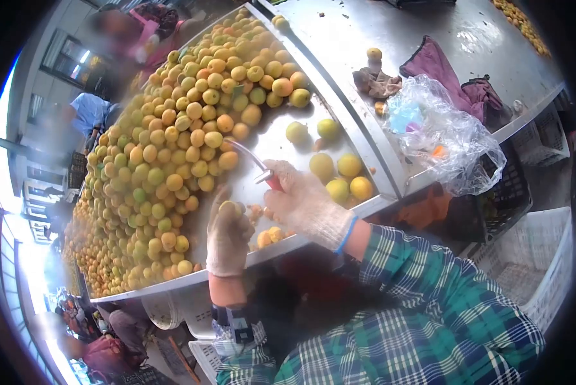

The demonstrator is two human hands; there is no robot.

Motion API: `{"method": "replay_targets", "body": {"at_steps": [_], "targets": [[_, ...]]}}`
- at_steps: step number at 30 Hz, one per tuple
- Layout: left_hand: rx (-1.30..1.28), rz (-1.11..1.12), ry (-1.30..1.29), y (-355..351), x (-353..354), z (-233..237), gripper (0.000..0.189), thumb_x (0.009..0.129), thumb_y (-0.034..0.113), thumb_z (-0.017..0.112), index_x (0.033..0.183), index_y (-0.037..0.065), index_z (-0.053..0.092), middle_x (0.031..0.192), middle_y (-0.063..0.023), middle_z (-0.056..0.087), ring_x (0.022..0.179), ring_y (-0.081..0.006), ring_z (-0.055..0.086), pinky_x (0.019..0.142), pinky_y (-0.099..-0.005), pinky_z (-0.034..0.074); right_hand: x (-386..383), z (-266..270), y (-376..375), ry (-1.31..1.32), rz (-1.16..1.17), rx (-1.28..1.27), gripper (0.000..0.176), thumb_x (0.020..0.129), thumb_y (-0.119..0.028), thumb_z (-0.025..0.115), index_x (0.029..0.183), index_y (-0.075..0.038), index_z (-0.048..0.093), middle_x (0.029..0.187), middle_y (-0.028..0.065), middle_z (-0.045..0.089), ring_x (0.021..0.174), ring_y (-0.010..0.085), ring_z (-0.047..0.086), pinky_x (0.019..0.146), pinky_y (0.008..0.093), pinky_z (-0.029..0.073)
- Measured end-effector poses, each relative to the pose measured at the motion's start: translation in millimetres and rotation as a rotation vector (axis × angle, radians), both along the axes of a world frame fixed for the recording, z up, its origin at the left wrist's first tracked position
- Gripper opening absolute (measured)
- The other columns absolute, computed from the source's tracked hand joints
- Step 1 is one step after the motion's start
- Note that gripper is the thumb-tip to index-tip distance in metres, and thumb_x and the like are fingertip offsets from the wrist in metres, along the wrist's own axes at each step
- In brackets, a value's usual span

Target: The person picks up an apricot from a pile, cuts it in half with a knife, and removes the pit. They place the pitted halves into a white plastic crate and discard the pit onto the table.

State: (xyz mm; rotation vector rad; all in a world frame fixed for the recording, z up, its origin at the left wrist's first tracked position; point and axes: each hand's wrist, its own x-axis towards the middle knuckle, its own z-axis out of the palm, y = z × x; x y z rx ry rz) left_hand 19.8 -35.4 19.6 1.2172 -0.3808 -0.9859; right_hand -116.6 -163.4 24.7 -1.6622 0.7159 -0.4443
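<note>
Hands: both gloved; the left hand (228, 236) is closed around a yellow fruit (229, 208), and the right hand (306, 204) grips a red-handled tool (263, 172).
Yellow fruit: held at the top of the left fist, over the near part of the table (281, 138), just beside the right hand.
Tool: its curved metal blade runs up and away towards the pile; the tip seems to end near an orange fruit, though I cannot tell if they touch.
Cut pieces (268, 236): small orange bits on the steel between the two hands, close to the front rim.
Loose fruits (349, 165): four lie just beyond the right hand, and two more sit farther up.
Pile (172, 147): yellow, green and orange fruit covers most of the table's left side.
Plastic bag (445, 138): crumpled and clear, hanging over the edge of the neighbouring surface.
Purple cloth (434, 63): bunched up behind the bag.
White crate (538, 263): below, at the right.
</note>
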Motion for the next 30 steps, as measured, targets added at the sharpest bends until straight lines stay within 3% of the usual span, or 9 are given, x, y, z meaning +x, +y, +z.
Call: {"method": "replay_targets", "body": {"at_steps": [5,10,14,16,17,22,24,28,30], "targets": [[-0.024,0.122,0.048,7,-15,6,0.055,0.096,0.055,0.047,0.114,0.004,0.055,0.093,-0.0050,0.055,0.059,-0.0066,0.039,0.050,-0.0191,0.034,-4,-5,17,-0.074,0.039,-0.072,0.045,0.087,-0.022,0.054,0.127,-0.009,0.041,0.088,0.0241,0.063,0.083,0.0452,0.061,0.072,0.0509,0.049],[0.063,0.172,0.151,4,-10,-1,0.056,0.095,0.056,0.046,0.107,0.003,0.057,0.078,-0.0047,0.057,0.049,-0.0049,0.037,0.042,-0.0168,0.030,-5,-6,34,-0.130,0.074,-0.251,0.048,0.088,-0.020,0.054,0.131,-0.007,0.038,0.090,0.0248,0.063,0.086,0.0448,0.062,0.072,0.0521,0.048],[0.094,0.098,0.244,13,3,-19,0.058,0.094,0.059,0.046,0.103,0.003,0.060,0.077,-0.0041,0.062,0.055,-0.0064,0.053,0.041,-0.0155,0.039,5,-11,47,-0.086,0.093,-0.419,0.054,0.088,-0.022,0.054,0.135,-0.004,0.035,0.096,0.0247,0.063,0.086,0.0446,0.062,0.073,0.0528,0.049],[0.193,0.218,0.175,11,-2,-18,0.060,0.094,0.059,0.045,0.103,0.002,0.061,0.084,-0.0065,0.066,0.061,-0.0105,0.061,0.048,-0.0181,0.049,9,-11,53,-0.067,0.118,-0.428,0.059,0.088,-0.023,0.055,0.138,-0.003,0.031,0.099,0.0249,0.063,0.085,0.0443,0.062,0.072,0.0524,0.050],[0.167,0.219,0.180,12,-2,-24,0.061,0.094,0.059,0.044,0.104,0.001,0.061,0.091,-0.0081,0.068,0.071,-0.0147,0.065,0.058,-0.0231,0.054,11,-15,56,-0.051,0.130,-0.414,0.061,0.088,-0.023,0.055,0.139,-0.004,0.029,0.099,0.0251,0.063,0.085,0.0440,0.062,0.072,0.0524,0.050],[0.155,0.170,0.100,22,-3,-19,0.062,0.096,0.059,0.041,0.103,0.001,0.060,0.091,-0.0075,0.066,0.076,-0.0157,0.064,0.066,-0.0266,0.055,10,-7,61,0.015,0.138,-0.398,0.063,0.088,-0.022,0.054,0.141,-0.003,0.026,0.099,0.0255,0.062,0.083,0.0430,0.063,0.070,0.0524,0.050],[0.146,0.157,0.069,22,-9,-16,0.062,0.096,0.059,0.040,0.102,0.001,0.060,0.090,-0.0072,0.065,0.078,-0.0157,0.064,0.067,-0.0270,0.054,7,1,61,0.047,0.117,-0.299,0.055,0.085,-0.008,0.051,0.137,-0.003,0.035,0.109,0.0254,0.059,0.092,0.0424,0.061,0.077,0.0481,0.049],[0.155,0.176,-0.239,25,-10,-31,0.062,0.098,0.058,0.036,0.097,0.002,0.061,0.086,-0.0060,0.064,0.076,-0.0144,0.063,0.069,-0.0261,0.052,8,-10,64,-0.037,0.095,-0.395,0.057,0.084,-0.008,0.052,0.137,-0.003,0.034,0.111,0.0257,0.058,0.093,0.0426,0.060,0.076,0.0486,0.049],[0.118,0.187,-0.337,26,-11,-34,0.062,0.098,0.058,0.034,0.096,0.002,0.061,0.085,-0.0059,0.064,0.076,-0.0141,0.062,0.070,-0.0261,0.051,8,-7,66,0.065,0.112,-0.400,0.058,0.083,-0.006,0.053,0.137,-0.002,0.034,0.110,0.0246,0.059,0.093,0.0425,0.060,0.076,0.0483,0.050]]}}
